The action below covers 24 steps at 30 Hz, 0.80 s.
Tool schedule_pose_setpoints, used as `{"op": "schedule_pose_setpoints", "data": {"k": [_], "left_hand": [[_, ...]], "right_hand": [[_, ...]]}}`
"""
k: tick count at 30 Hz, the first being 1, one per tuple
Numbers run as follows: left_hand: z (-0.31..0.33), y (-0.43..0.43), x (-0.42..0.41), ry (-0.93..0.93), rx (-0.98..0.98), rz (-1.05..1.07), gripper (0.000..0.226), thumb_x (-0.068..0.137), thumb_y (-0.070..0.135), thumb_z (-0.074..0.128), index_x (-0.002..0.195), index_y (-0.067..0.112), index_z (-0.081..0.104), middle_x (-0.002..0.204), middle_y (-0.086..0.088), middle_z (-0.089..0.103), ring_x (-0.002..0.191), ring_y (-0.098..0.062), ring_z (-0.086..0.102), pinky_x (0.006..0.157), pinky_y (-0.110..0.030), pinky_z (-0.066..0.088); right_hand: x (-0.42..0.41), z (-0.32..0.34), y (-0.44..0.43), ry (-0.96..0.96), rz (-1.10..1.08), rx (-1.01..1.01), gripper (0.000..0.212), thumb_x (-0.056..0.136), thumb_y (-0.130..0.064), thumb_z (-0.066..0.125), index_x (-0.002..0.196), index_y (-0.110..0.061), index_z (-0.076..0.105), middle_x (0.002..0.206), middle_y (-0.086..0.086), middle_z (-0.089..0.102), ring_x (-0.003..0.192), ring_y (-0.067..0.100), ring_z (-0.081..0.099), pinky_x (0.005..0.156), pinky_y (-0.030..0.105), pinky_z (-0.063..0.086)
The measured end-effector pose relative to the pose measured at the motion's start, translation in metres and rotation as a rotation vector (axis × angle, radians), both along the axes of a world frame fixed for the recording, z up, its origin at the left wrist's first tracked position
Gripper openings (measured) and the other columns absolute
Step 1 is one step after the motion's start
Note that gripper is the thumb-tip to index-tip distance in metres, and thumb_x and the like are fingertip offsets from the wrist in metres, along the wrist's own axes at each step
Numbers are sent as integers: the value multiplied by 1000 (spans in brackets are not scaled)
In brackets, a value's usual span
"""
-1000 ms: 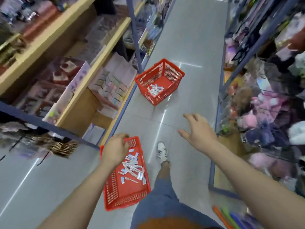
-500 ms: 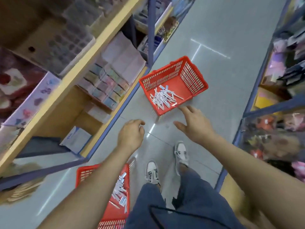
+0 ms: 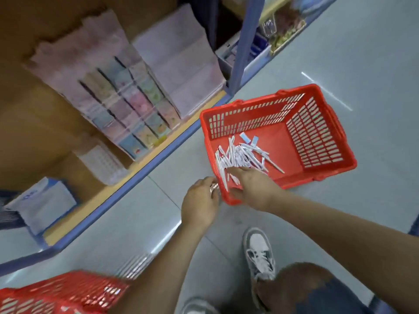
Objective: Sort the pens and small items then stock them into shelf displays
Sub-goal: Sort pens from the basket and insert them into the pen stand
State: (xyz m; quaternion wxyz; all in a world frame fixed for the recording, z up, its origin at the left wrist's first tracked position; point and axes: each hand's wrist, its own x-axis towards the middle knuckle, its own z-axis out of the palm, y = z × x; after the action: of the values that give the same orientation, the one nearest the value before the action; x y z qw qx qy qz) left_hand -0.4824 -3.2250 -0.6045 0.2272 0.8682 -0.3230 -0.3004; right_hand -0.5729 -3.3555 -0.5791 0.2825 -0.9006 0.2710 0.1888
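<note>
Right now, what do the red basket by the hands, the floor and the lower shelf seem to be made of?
Red basket: moulded plastic, slightly glossy; slotted walls and rim look like one piece. Floor: hard glossy tile, probably; light streaks reflect and a joint line shows. Lower shelf: wood-look board, matt, in a blue frame, likely painted metal.

The fingertips of the right hand (image 3: 251, 186) are buried in the heap of thin white pens (image 3: 240, 155) inside the red slotted plastic basket (image 3: 317, 123), so its grip cannot be judged. The left hand (image 3: 200, 205) pinches a small pale item (image 3: 214, 186) too tiny to identify. A second red basket (image 3: 63, 293) is blurred and cropped at the bottom-left corner.
</note>
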Motion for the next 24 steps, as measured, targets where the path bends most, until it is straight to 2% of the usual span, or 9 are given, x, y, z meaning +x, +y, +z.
{"op": "schedule_pose_setpoints", "data": {"k": [5,8,10,13,15,17,20,22,24], "left_hand": [[-80,-17,0,95,-110,83,36,88,33,57,123,27,48,107,2,68,92,-22,65,77,-37,53],[-111,-24,5,138,-152,155,48,78,34,66,119,27,41,93,1,71,86,-25,66,72,-39,53],[-122,-26,9,224,-168,205,56,69,37,69,117,30,39,87,0,71,80,-22,67,70,-37,56],[-131,-23,18,212,-185,188,61,60,35,67,114,30,40,83,0,70,77,-19,68,68,-38,57],[-130,-13,28,171,-190,171,61,59,35,67,115,30,42,82,2,70,76,-18,68,68,-36,57],[-128,3,40,153,-194,173,59,61,36,69,115,32,46,81,3,70,74,-16,68,68,-37,57],[-120,35,57,109,-192,202,54,67,33,70,117,35,49,77,6,67,72,-14,67,65,-33,55],[-111,58,67,29,-166,207,52,74,33,68,123,37,51,70,7,61,68,-12,62,55,-26,44],[-106,82,76,-82,-144,207,46,80,29,62,124,35,53,62,5,57,61,-12,57,50,-26,35]], "right_hand": [[44,-79,-9,-136,-60,33,38,94,-15,51,131,-10,53,117,17,64,107,33,60,90,35,45],[65,-108,-10,-185,-52,-38,46,93,-20,55,138,-14,47,123,20,54,117,33,51,95,33,40],[72,-118,-14,-218,-32,-65,55,92,-22,60,144,-16,41,129,20,50,124,32,45,101,34,37],[78,-127,-19,-299,-22,-8,62,88,-25,67,143,-17,43,134,11,55,124,27,52,102,33,42],[82,-132,-16,-349,-63,152,54,89,-12,65,140,-17,46,128,10,59,112,27,61,94,36,51],[83,-136,-9,-373,-116,398,53,89,1,59,136,-23,48,123,9,60,92,25,67,74,37,58],[83,-136,6,-337,20,535,64,89,5,60,141,-29,42,141,2,49,80,9,61,61,26,51],[83,-131,16,-327,133,519,70,88,3,63,146,-25,35,148,1,40,90,13,56,63,17,47],[84,-122,25,-341,224,438,75,85,-7,70,147,-26,32,150,-2,36,109,15,55,76,12,48]]}}
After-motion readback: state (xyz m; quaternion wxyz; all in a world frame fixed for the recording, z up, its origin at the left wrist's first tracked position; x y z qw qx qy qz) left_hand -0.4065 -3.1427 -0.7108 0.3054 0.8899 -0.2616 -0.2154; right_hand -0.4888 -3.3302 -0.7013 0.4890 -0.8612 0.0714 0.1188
